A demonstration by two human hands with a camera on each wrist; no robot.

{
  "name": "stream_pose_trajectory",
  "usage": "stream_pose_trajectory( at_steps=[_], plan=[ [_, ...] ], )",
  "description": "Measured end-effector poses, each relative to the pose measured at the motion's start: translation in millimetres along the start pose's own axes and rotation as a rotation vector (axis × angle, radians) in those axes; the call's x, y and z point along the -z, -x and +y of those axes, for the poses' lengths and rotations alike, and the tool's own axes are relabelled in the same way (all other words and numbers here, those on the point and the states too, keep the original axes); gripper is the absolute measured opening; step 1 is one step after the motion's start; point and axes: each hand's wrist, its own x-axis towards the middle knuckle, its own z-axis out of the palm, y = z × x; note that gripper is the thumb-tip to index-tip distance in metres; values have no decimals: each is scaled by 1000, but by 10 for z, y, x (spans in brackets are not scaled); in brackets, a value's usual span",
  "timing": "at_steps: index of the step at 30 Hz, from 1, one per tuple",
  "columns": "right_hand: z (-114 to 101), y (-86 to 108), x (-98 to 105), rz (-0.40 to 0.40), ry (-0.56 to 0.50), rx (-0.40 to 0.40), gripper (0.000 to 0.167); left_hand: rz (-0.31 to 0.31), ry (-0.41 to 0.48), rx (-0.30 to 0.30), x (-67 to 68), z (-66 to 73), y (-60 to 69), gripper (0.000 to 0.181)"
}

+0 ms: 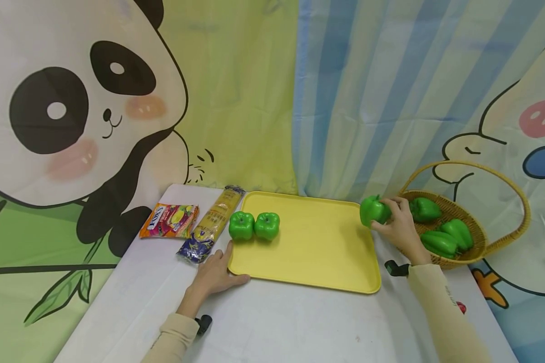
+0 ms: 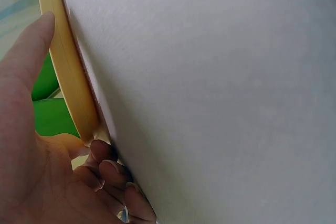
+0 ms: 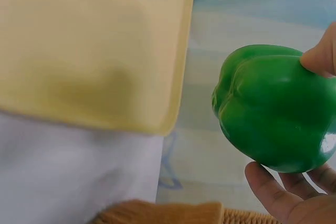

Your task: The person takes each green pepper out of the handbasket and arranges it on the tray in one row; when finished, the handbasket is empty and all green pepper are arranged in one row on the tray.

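A white counter [image 1: 309, 322] carries a smooth yellow rectangular tray [image 1: 318, 247] with rounded corners and raised rim, near an oval woven-wicker basket [image 1: 480, 242] with a slim arched handle. A long, shiny gold-and-blue plastic packet [image 1: 213, 222] lies alongside a shorter orange-and-red packet [image 1: 169, 221]. The person's left grip [image 1: 213, 272] is spread about the tray's near-left corner, thumb touching the rim. The right grip [image 1: 400, 228] pinches a glossy, plump, lobed green bell pepper [image 1: 371, 210], aloft by the tray's right edge. Two matching peppers [image 1: 241, 226] stand side by side on the tray; more green peppers [image 1: 457, 234] fill the basket.
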Motion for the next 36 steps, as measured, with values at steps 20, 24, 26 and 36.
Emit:
stream_pose_trajectory(
  at_steps=[20, 24, 26, 36],
  plan=[
    [-330, -14, -597, -108, -119, 86, 61, -9, 2, 16, -17, -7, -12, 125],
    [-390, 17, -703, -119, -162, 124, 57, -5, 3, 14, -9, -10, -7, 125],
    [-414, 30, -758, -128, -172, 129, 55, -1, 2, 11, -5, -10, -3, 125],
    [-516, 43, -928, -180, -211, 116, 69, -7, 12, 22, -24, -12, -12, 125]
  ],
)
